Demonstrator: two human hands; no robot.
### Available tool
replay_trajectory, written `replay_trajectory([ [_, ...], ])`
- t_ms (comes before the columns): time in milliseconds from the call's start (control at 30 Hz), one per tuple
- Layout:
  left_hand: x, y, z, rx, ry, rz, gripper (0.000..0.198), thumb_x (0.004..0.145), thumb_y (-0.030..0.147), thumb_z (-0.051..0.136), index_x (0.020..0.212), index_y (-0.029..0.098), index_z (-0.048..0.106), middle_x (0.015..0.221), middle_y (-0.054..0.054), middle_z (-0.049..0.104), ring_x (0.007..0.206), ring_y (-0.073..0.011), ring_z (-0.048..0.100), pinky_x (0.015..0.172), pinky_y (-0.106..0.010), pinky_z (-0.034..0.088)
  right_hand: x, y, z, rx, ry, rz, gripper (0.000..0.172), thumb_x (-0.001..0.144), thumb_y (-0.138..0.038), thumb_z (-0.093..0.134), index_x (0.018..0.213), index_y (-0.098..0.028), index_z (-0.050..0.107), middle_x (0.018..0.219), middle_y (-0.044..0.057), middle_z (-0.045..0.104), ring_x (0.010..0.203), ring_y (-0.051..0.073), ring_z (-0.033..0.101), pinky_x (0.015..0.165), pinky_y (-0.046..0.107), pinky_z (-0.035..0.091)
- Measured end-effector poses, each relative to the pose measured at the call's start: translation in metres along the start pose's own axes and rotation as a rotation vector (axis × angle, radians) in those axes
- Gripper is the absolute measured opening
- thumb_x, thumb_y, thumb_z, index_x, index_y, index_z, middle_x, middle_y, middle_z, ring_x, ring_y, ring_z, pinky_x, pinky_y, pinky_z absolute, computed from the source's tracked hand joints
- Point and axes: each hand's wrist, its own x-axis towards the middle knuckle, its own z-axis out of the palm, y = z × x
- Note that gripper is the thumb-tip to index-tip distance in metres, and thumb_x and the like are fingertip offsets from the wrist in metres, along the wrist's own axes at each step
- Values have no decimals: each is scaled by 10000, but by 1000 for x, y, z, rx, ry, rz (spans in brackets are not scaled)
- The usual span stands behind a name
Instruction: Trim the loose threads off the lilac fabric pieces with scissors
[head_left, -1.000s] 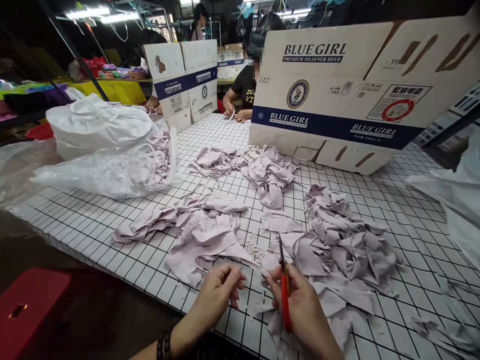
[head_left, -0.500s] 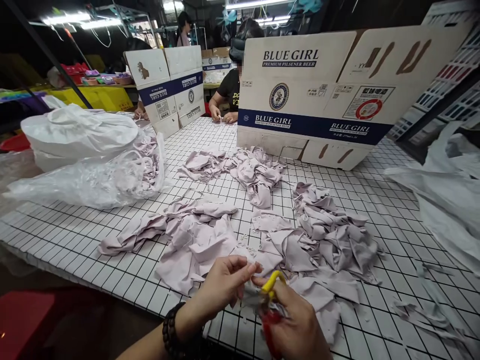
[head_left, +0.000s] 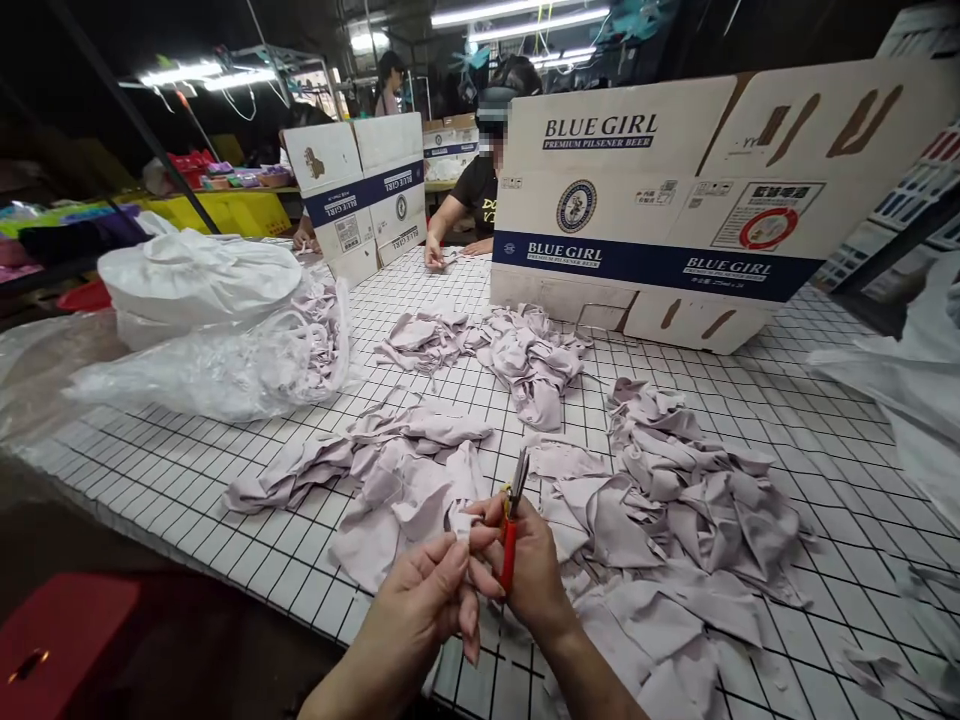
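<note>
My left hand (head_left: 424,590) is closed in a pinch, with a small pale fabric piece (head_left: 463,522) at its fingertips. My right hand (head_left: 534,570) grips scissors (head_left: 510,545) with red and yellow handles, their blades together and pointing up and away from me. The right fingertips meet the left ones, so the exact hold on the piece is partly hidden. Just beyond the hands lies a pile of pale pink fabric pieces (head_left: 409,495). To the right is a larger crumpled heap (head_left: 697,500) of the same cloth, and more pieces (head_left: 645,630) lie beside my right forearm.
A grid-patterned tabletop (head_left: 187,510) carries another fabric heap (head_left: 529,360) farther back. Clear plastic bags with cloth (head_left: 225,365) stand left, white plastic (head_left: 892,370) right. Upright beer cartons (head_left: 645,190) screen the far side, where a person (head_left: 469,205) sits handling something small.
My right hand has turned the scissors so the blades point up and away, and its fingers have come to the left fingertips. The view has shifted slightly left.
</note>
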Motion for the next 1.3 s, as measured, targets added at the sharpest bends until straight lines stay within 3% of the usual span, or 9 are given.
replay_trajectory([
  [200, 0, 6, -33, 394, 107, 224, 428, 846, 556, 608, 927, 144, 692, 734, -9, 563, 450, -67, 509, 446, -213, 483, 14, -2, 12, -70, -27, -13, 215, 802, -330, 664, 730, -216, 497, 910, 80, 710, 763, 185, 646, 681, 289, 519],
  [333, 2, 9, -44, 612, 223, 376, 383, 877, 516, 578, 869, 162, 724, 1164, -103, 535, 484, -33, 443, 420, -203, 410, 12, -6, 12, -149, -67, 9, 211, 828, -372, 638, 762, -213, 517, 794, 43, 680, 760, 189, 635, 674, 280, 510],
  [433, 4, 10, -42, 586, 149, 413, 371, 899, 480, 560, 819, 159, 728, 1402, -122, 423, 509, -33, 437, 457, -224, 419, 11, -7, 16, -150, -183, 76, 241, 823, -420, 652, 818, -205, 543, 766, 18, 650, 687, 165, 596, 647, 278, 501],
  [500, 9, 10, -41, 483, 46, 379, 390, 908, 480, 544, 790, 145, 706, 1350, -131, 486, 474, -23, 427, 453, -230, 402, 12, -6, 18, -99, -251, 135, 296, 774, -439, 709, 788, -208, 525, 725, -5, 616, 627, 145, 555, 603, 263, 479],
  [600, 17, 7, -41, 316, -12, 339, 392, 895, 494, 566, 764, 135, 651, 918, -82, 641, 443, -40, 422, 440, -205, 355, 14, -7, 13, -39, -244, 183, 373, 735, -487, 731, 730, -220, 470, 739, -7, 599, 619, 139, 543, 621, 269, 479],
  [700, 22, 3, -44, 308, -12, 329, 380, 912, 489, 548, 785, 140, 631, 623, 6, 517, 478, -75, 458, 488, -197, 384, 10, -16, -6, -189, -184, 163, 362, 772, -518, 670, 734, -223, 465, 790, 6, 597, 670, 153, 551, 673, 284, 480],
  [933, 24, 6, -41, 653, -99, 369, 401, 976, 452, 426, 784, 153, 612, 712, -11, 481, 604, -116, 471, 555, -226, 411, -16, -52, -45, -958, -303, 27, 340, 731, -433, 698, 710, -233, 424, 675, -41, 484, 596, 144, 465, 546, 249, 415],
  [1067, 26, 8, -41, 806, -175, 453, 389, 1002, 371, 383, 691, 172, 505, 706, -8, 476, 682, -138, 473, 644, -255, 383, -18, -55, -39, -1092, -300, -31, 329, 737, -399, 686, 695, -238, 402, 707, -14, 548, 627, 168, 532, 569, 271, 450],
  [1300, 22, 12, -42, 905, -257, 437, 327, 1009, 352, 340, 751, 189, 456, 755, -11, 463, 704, -150, 443, 654, -268, 362, -17, -51, -36, -1149, -291, -99, 330, 749, -393, 688, 689, -240, 402, 700, -2, 559, 628, 183, 553, 567, 292, 459],
])
